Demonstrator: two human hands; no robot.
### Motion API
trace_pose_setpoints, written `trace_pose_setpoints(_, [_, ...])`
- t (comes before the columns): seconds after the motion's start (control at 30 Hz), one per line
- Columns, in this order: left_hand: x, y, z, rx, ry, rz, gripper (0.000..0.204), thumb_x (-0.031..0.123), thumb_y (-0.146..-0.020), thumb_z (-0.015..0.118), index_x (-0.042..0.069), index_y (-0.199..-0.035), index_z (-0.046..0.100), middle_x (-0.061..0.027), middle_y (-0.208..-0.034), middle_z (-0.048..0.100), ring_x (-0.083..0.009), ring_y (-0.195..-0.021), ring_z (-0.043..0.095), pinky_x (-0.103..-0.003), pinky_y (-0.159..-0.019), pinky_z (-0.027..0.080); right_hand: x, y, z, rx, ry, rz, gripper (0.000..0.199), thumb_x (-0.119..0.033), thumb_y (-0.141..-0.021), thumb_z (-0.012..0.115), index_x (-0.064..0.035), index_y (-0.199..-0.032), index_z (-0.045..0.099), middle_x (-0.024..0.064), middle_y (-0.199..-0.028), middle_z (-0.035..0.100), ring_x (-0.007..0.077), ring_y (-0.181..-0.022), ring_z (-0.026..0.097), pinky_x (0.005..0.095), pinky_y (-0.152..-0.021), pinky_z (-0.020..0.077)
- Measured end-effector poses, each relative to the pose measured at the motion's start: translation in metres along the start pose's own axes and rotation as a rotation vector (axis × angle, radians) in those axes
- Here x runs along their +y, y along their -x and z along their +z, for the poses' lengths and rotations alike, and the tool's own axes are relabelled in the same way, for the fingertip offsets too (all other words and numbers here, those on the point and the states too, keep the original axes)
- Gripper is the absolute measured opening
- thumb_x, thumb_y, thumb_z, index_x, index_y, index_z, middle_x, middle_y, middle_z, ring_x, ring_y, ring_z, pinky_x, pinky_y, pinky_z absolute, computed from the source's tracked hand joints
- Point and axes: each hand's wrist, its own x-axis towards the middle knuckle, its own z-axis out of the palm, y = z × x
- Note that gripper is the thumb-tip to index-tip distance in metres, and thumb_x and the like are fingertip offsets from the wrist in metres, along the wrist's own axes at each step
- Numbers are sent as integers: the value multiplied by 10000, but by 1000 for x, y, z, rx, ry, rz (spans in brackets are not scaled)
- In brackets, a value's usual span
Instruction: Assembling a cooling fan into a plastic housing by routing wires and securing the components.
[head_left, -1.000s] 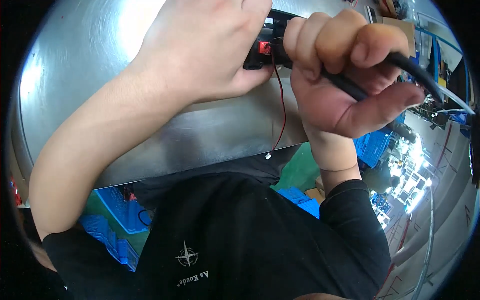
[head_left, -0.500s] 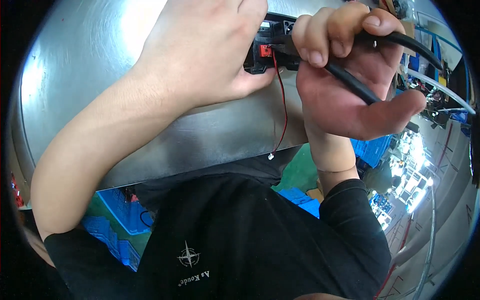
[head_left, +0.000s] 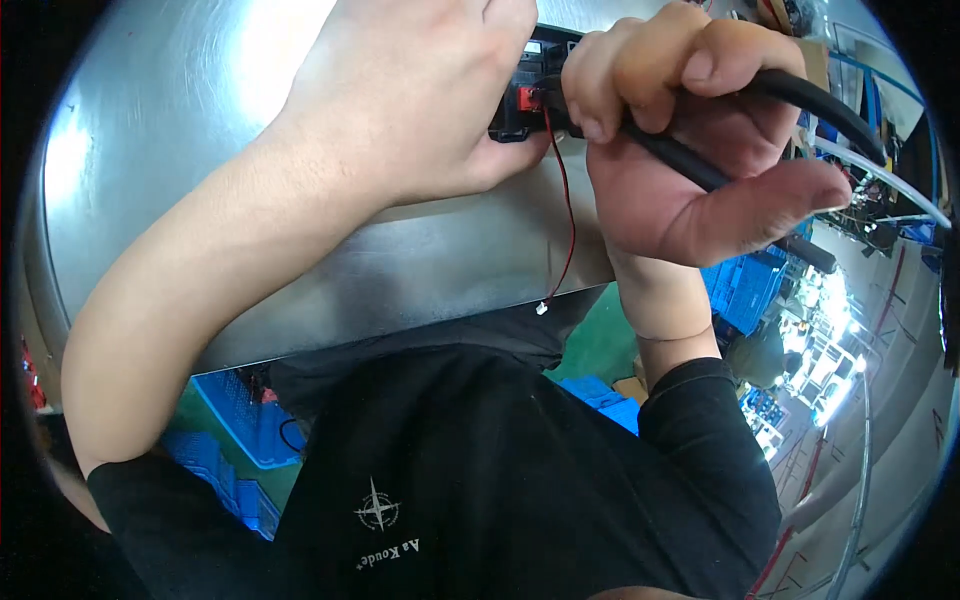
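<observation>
My right hand (head_left: 690, 140) is closed around pliers with black handles (head_left: 825, 108). Their jaws, mostly hidden by my fingers, are at a small red part (head_left: 526, 98) in a black plastic housing (head_left: 513, 122). My left hand (head_left: 420, 100) grips the housing from the left, its thumb along the near edge and its fingertips out of sight. A thin red and black wire (head_left: 568, 205) runs from the red part over the near edge of the metal table. At its end hangs a small white connector (head_left: 542, 309).
The shiny metal table (head_left: 440, 260) has its near edge against my body. Below it, blue plastic crates (head_left: 255, 425) stand on the green floor (head_left: 605, 340). More blue crates (head_left: 745, 285) are at the right, by a cluttered work area.
My right hand has shifted slightly left and tilted, bringing the pliers closer over the red part. The handles look a little further apart. My left hand and the housing have hardly moved.
</observation>
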Motion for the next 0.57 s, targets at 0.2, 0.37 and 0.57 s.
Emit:
trace_pose_setpoints(0.2, [6,0,5,-19,-49,-24,503,433,-704,829,92,-979,584,-102,-954,650,-329,-907,615,-459,-832,449,-14,-22,-27,-215,-195,-11,772,-864,-913,403,-111,-1069,464,47,-711,454,175,-598,534,336,-552,493])
trace_pose_setpoints(0.37, [7,4,6,21,-61,3,586,533,-728,809,49,-991,611,-145,-950,663,-352,-901,625,-470,-834,469,-136,-45,-51,173,177,166,538,-589,-890,569,-71,-1028,530,16,-772,397,159,-684,424,302,-677,354])
trace_pose_setpoints(0.57, [-18,22,0,43,4,46,631,603,-765,775,38,-1013,642,-155,-984,685,-353,-981,649,-484,-876,495,-124,-31,-123,619,-109,-76,576,-590,-930,391,-36,-960,545,20,-692,387,150,-585,401,308,-551,347])
